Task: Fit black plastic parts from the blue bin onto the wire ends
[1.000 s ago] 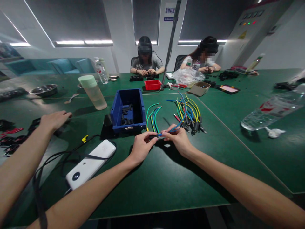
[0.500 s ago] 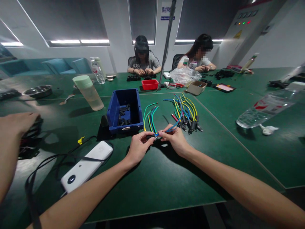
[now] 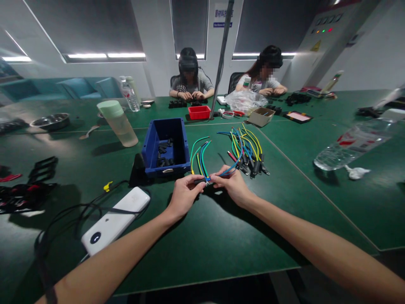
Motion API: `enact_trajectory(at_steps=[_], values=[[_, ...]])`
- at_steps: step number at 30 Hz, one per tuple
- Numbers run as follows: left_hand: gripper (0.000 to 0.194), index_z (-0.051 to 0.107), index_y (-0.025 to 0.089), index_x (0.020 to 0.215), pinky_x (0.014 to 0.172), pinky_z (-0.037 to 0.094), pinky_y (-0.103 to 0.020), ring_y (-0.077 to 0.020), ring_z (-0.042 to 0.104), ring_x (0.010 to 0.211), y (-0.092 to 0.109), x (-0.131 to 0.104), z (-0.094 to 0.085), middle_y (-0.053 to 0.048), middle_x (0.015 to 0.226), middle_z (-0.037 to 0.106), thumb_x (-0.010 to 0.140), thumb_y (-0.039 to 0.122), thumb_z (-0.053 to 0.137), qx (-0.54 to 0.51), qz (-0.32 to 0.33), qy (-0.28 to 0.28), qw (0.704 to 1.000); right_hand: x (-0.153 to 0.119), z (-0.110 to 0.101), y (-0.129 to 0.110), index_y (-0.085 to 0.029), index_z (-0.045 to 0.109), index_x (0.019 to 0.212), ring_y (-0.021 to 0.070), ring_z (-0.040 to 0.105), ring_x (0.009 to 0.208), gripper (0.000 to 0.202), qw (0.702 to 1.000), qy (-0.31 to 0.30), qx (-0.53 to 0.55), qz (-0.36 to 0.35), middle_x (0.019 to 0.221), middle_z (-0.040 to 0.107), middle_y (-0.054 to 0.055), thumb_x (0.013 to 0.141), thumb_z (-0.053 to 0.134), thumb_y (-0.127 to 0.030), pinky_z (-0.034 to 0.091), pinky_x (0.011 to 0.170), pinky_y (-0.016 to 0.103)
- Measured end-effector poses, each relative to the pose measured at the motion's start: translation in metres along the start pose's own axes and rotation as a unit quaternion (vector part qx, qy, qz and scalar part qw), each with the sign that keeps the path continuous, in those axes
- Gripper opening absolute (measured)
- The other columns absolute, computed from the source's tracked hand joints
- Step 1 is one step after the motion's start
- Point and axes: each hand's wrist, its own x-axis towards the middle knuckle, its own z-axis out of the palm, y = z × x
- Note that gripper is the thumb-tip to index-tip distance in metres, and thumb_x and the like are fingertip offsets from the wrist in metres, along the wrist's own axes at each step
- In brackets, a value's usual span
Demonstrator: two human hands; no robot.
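Green table (image 3: pixel 202 236) spanning the scene. Blue bin (image 3: pixel 166 169) sitting left of the near centre. Left hand (image 3: pixel 183 194) pinching a black sleeve (image 3: pixel 200 181); right hand (image 3: pixel 232 183) gripping a blue wire (image 3: pixel 232 169) just beside it.

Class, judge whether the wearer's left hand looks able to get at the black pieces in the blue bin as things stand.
Probably yes: the black pieces lie in the open blue bin near the left hand, though its fingers hold a dark piece.
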Motion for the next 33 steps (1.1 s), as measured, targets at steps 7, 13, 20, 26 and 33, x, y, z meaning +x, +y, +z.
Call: enact_trajectory(at_steps=[7,13,20,26,33], values=[[0.027,0.069,0.011,0.095,0.057,0.047,-0.022,-0.0111,0.059,0.059,0.0039,-0.0015,0.0007,-0.005,0.076,0.070,0.073,0.027,0.070,0.019,-0.002,-0.016,1.000,-0.0001,-0.0002,0.0027,-0.017,0.059,0.068,0.0137,0.063,0.061,0.028,0.999,-0.022,-0.025,-0.019,0.073,0.070,0.003,0.061,0.082,-0.030,0.050,0.054,0.025],[0.027,0.069,0.011,0.098,0.059,0.048,-0.024,-0.0129,0.060,0.062,0.0012,-0.0015,-0.0002,-0.007,0.078,0.070,0.076,0.027,0.068,0.042,0.016,-0.037,0.998,-0.0014,-0.0002,0.0040,-0.017,0.060,0.068,0.0146,0.063,0.062,0.026,0.998,-0.036,-0.043,-0.038,0.075,0.071,0.004,0.062,0.082,-0.030,0.048,0.056,0.026],[0.023,0.067,0.012,0.097,0.060,0.050,-0.024,-0.0123,0.061,0.062,0.0017,-0.0026,-0.0001,-0.006,0.083,0.070,0.077,0.024,0.066,0.032,0.023,-0.042,0.998,-0.0021,0.0008,-0.0002,-0.017,0.061,0.068,0.0136,0.061,0.060,0.026,0.998,-0.029,-0.046,-0.034,0.073,0.070,0.004,0.061,0.082,-0.031,0.047,0.054,0.026],[0.024,0.063,0.014,0.102,0.065,0.049,-0.024,-0.0108,0.062,0.065,0.0045,-0.0036,0.0002,-0.006,0.092,0.068,0.078,0.018,0.061,0.002,0.031,-0.044,0.999,-0.0008,0.0012,-0.0019,-0.017,0.060,0.066,0.0130,0.061,0.058,0.027,0.999,-0.004,-0.045,-0.031,0.069,0.069,0.002,0.060,0.082,-0.031,0.046,0.053,0.024],[0.023,0.060,0.015,0.099,0.062,0.048,-0.024,-0.0107,0.061,0.061,0.0049,-0.0016,0.0008,-0.003,0.079,0.066,0.079,0.024,0.063,-0.035,0.012,-0.043,0.998,-0.0019,0.0012,-0.0029,-0.017,0.060,0.067,0.0133,0.061,0.060,0.027,0.999,-0.005,-0.033,-0.024,0.067,0.068,0.001,0.060,0.082,-0.032,0.047,0.055,0.025]])
